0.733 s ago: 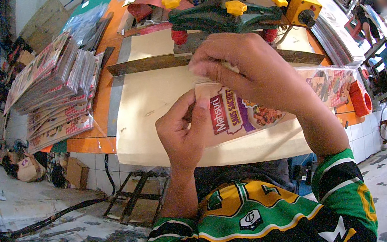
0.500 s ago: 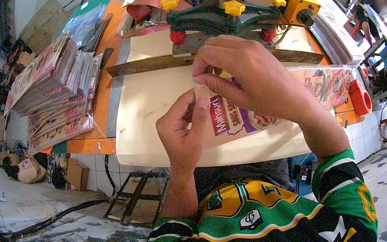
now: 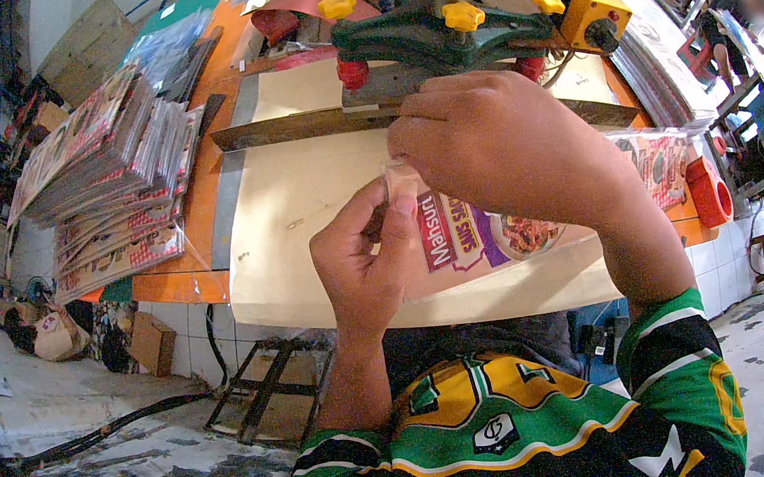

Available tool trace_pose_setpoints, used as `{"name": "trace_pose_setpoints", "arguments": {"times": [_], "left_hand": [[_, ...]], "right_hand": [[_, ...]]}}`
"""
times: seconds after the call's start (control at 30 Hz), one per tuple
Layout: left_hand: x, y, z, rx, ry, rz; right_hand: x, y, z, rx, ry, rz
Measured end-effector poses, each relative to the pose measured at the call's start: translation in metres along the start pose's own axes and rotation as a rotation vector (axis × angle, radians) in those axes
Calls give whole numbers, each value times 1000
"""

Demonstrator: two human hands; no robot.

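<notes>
Your left hand (image 3: 362,267) sits just below the middle of the view, fingers curled with thumb and forefinger pinched on the left edge of a clear printed pouch (image 3: 492,236). Your right hand (image 3: 499,155), at about 1 o'clock from the left one, arches over the pouch's top edge with its fingers bent down onto the film; its fingertips are hidden behind the knuckles, so you cannot tell exactly how they grip, only that they close on the pouch. The pouch hangs between both hands, above the pale board (image 3: 298,212) of the workbench, its purple and white print facing you.

At 12 o'clock from your hands stands the green sealing machine (image 3: 429,31) with yellow knobs (image 3: 464,16), and a long metal bar (image 3: 304,126) runs across just beneath it. At 3 o'clock a row of more printed pouches (image 3: 660,164) lies along the bench edge, with a red cylinder (image 3: 709,192) just past them. At 10 o'clock a tall fanned stack of flat pouches (image 3: 108,182) rests on the orange bench top (image 3: 184,280). At 6 o'clock is your green, yellow and black shirt (image 3: 494,440)
</notes>
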State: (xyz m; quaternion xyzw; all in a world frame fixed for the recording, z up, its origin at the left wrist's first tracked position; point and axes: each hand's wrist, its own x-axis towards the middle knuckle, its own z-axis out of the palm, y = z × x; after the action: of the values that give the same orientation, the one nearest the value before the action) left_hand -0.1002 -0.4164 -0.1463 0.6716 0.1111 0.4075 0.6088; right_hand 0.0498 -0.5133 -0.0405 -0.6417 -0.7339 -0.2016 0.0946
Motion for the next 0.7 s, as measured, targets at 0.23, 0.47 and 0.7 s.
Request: {"name": "trace_pose_setpoints", "arguments": {"times": [0.23,0.47,0.7], "left_hand": [[2,4,-1,15,-23,4],[1,8,1,-13,-10,4],[1,4,-4,-93,-83,-108]], "right_hand": [[-5,7,-6,56,-81,42],[-5,3,-8,35,-44,30],[-5,-4,0,-93,-33,-22]]}}
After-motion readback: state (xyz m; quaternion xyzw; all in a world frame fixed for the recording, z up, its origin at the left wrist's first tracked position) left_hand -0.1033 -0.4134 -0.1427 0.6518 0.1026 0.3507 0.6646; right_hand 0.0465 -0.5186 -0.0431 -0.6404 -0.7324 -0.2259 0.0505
